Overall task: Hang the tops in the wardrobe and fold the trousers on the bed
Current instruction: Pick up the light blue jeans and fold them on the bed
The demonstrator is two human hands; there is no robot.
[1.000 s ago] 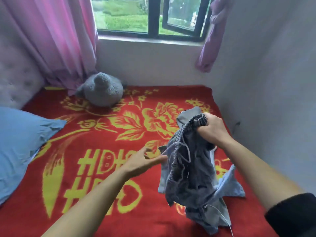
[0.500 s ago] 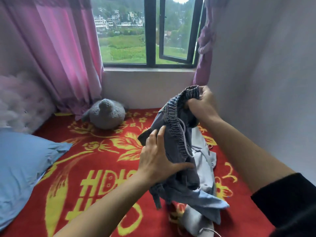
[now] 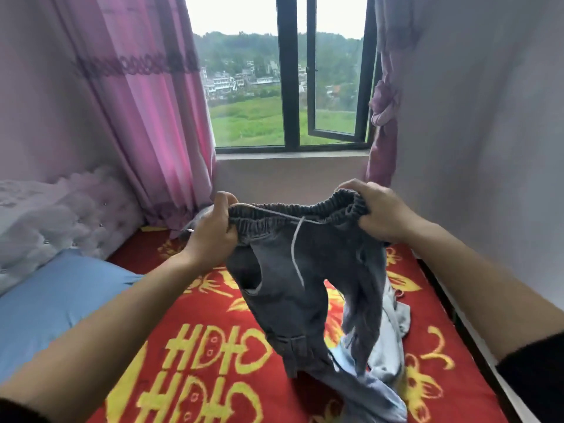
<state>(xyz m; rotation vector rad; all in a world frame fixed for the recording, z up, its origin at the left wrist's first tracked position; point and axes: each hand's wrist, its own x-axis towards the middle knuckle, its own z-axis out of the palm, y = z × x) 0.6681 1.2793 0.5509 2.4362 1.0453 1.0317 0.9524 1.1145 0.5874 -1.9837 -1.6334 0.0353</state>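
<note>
A small bedroom: a dark-framed window (image 3: 287,87) at twelve o'clock with one pane swung open, a pink curtain (image 3: 146,102) hanging at ten o'clock, a second curtain knotted up (image 3: 384,111) at one o'clock against the plain wall (image 3: 488,117). The bed is covered by a red blanket (image 3: 195,303) with yellow flowers and letters. A blue pillow (image 3: 61,300) lies at eight o'clock, below a pale tufted headboard (image 3: 45,215).

The grey denim trousers (image 3: 293,300) are held up over the middle of the bed, their elastic waistband (image 3: 290,212) stretched level between two hands. The left hand (image 3: 210,236), at nine o'clock of the waistband, has its fingers curled over the top edge, gripping that end. The right hand (image 3: 381,215), at three o'clock, clamps the other end, knuckles up, with gathered cloth bunched under its fingers. A white drawstring (image 3: 294,254) runs along the band and dangles down the front. The legs hang twisted toward five o'clock, and their lower ends touch the blanket. Paler blue cloth (image 3: 387,346) lies there too; I cannot tell whether it belongs to the same garment. Both forearms reach forward from the lower corners, bare up to dark sleeves.
</note>
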